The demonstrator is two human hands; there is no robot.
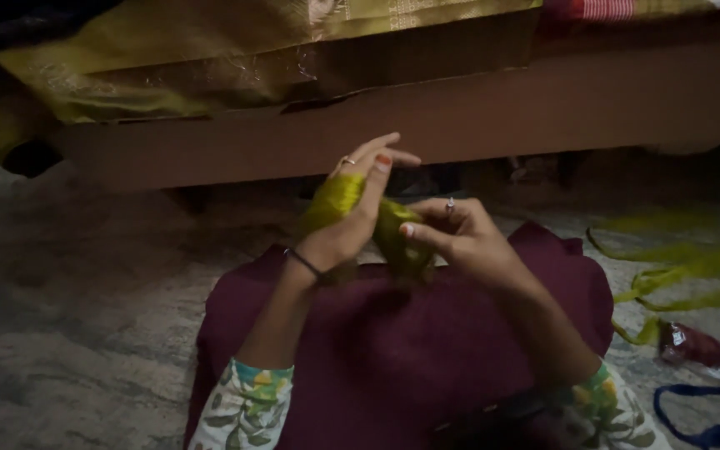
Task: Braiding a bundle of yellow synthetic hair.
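My left hand is raised over a maroon cloth that lies across my lap, with shiny olive-green fabric wound around its fingers; the index and middle fingers stretch out to the right. My right hand is just beside it and pinches the other part of the same green fabric between thumb and fingers. Both hands wear a ring, and a thin dark band circles the left wrist. The floral sleeves show at the bottom.
A low wooden bed frame runs across the top, with golden-green cloth draped over its edge. On the stone floor at right lie green fabric strips, a small red packet and a blue cord.
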